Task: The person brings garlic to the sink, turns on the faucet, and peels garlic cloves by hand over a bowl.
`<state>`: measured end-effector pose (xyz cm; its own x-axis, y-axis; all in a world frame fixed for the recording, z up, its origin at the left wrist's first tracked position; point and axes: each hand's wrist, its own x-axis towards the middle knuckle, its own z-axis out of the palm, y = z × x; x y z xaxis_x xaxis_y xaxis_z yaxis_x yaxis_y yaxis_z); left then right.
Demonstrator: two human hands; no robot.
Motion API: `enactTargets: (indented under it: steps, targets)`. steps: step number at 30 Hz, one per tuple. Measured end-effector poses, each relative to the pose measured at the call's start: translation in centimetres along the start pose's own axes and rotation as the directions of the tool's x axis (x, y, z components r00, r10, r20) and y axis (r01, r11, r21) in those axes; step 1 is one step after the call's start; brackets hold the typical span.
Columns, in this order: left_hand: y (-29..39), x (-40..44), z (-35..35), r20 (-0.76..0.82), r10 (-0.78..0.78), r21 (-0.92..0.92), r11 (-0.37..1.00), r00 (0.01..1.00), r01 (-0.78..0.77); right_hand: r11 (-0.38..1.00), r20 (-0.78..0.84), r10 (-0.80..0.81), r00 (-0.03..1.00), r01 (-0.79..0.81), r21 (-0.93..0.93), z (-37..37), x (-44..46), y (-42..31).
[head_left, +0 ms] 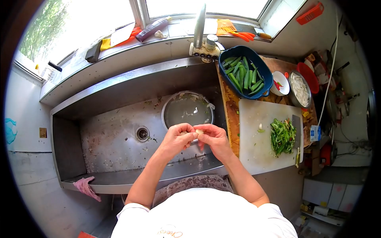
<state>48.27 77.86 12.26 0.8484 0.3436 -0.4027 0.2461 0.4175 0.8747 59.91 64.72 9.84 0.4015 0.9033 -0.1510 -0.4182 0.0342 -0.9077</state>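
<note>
Both hands meet over the near rim of a round metal basin [188, 111] of cloudy water, which stands in the steel sink. A small pale piece, like a garlic clove [199, 131], lies between the fingertips. My right hand [213, 139] pinches it from the right. My left hand [180, 139] has its fingers curled against it from the left, and another pale bit shows in those fingers. To the right, a white cutting board [254, 142] carries chopped greens [283, 137], a small pale clove [260, 127] and a knife [296, 131] at its right edge.
A blue basin of okra [246, 77], a white bowl [280, 88] and a metal bowl of pale shreds [299, 89] stand behind the board. The faucet [206, 49] rises at the sink's back edge. A pink cloth [86, 187] hangs over the front rim.
</note>
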Motion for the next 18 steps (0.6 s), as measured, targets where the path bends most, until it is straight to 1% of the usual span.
enactTargets:
  steps: [1,4,8,11,13,14,15,16,18]
  targets:
    - [-0.1,0.0,0.0,0.0,0.001,-0.004,1.0,1.0,-0.001,0.995,-0.014,-0.032,0.999,0.03,-0.1,-0.2,0.1,0.1]
    - [-0.3,0.2,0.0,0.003,0.009,-0.003,1.0,1.0,-0.009,0.994,-0.018,0.012,1.0,-0.014,-0.107,-0.2,-0.1,-0.4]
    - [0.5,-0.1,-0.3,-0.041,0.005,0.054,0.999,0.999,-0.003,0.979,-0.005,0.076,0.997,-0.074,0.192,-0.1,-0.1,-0.7]
    - [0.3,-0.2,-0.8,-0.067,0.05,-0.008,0.999,0.996,-0.051,0.895,0.069,0.122,0.99,-0.14,0.423,0.1,-0.3,-1.2]
    - [0.6,-0.3,-1.0,-0.115,0.002,-0.025,1.0,0.993,-0.005,0.816,0.151,0.131,0.98,-0.193,0.545,-0.8,-0.1,-0.3]
    - [0.7,-0.3,-1.1,-0.14,-0.022,-0.034,0.999,0.99,0.018,0.816,0.142,0.145,0.979,-0.199,0.543,-1.0,-0.2,-0.1]
    - [0.3,-0.1,-1.4,-0.18,0.011,0.009,1.0,0.984,-0.009,0.814,0.133,0.159,0.978,-0.206,0.543,-1.1,-0.2,0.1]
    - [-0.5,0.2,-1.6,-0.215,0.117,0.134,0.987,0.97,-0.089,0.813,0.126,0.173,0.977,-0.214,0.542,-1.1,-0.3,0.1]
    - [-1.6,0.8,-1.9,-0.244,0.333,0.381,0.897,0.911,-0.226,0.863,0.062,0.188,0.98,-0.195,0.466,-0.8,-0.3,-0.3]
